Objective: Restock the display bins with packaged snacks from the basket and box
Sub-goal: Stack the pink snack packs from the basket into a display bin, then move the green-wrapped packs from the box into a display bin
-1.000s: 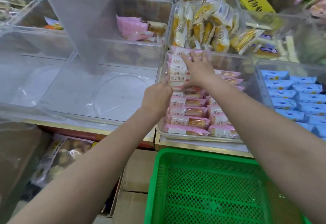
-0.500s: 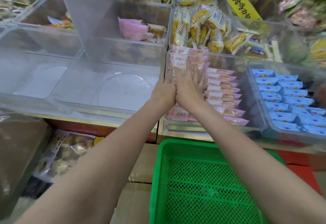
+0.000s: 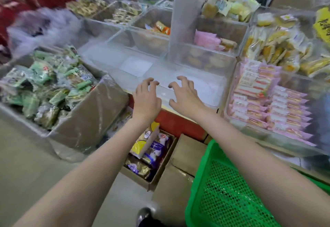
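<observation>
My left hand and my right hand hover side by side over the front edge of a clear display bin with nothing in it; the fingers are loosely curled and hold nothing. To the right, another clear bin holds neat rows of pink packaged snacks. A green mesh basket stands at the lower right, with no packs visible inside. At the left, a plastic-lined cardboard box is full of green packaged snacks.
Below the shelf, an open carton holds yellow and purple packs, with a closed cardboard box beside it. Back bins carry yellow cakes, pink packs and orange packs. An upright clear divider rises between bins.
Both hands left the pink snack rows and moved left to the bare bin, holding nothing. The view swung left, bringing the box of green packs into sight.
</observation>
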The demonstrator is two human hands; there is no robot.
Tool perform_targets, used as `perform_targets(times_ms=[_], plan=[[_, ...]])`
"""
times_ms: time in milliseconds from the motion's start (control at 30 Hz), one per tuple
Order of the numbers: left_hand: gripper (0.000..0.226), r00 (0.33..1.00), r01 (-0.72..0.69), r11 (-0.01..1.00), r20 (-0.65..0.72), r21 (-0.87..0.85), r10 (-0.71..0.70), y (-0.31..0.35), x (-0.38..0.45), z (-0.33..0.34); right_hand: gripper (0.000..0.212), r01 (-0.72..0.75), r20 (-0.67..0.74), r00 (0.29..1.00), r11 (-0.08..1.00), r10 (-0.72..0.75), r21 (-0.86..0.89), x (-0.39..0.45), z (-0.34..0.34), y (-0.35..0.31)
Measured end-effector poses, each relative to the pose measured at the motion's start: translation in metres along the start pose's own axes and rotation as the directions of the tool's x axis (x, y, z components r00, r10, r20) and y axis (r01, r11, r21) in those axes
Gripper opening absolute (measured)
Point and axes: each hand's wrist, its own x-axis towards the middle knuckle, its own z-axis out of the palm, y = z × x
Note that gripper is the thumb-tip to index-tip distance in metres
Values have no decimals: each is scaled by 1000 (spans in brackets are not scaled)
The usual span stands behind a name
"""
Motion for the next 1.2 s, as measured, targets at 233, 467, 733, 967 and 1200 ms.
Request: perform_targets(times_ms=[233,467,733,967,1200], plan=[[53,1000,-21,1000,6,16,20,-113,17,-53,54,215,148,963,974,-224,74,63,35,-120],[44,992,126,988,44,-92,-122,-281,75,-92,25,127,130,980,973,-153,192,176,105,-238],[43,940,314,870,253,-381,-228,-367,133,-105,56,-218,266,955,919,132,328,237,136,-266],[41,939,275,871,307,-406,-153,-387,148,-102,87,-329,411,896,874,169,358,256,146,-262],[40,967,214,909,212,-357,-144,-422,188,-114,31,-259,347,929,893,127,367,291,101,-287]])
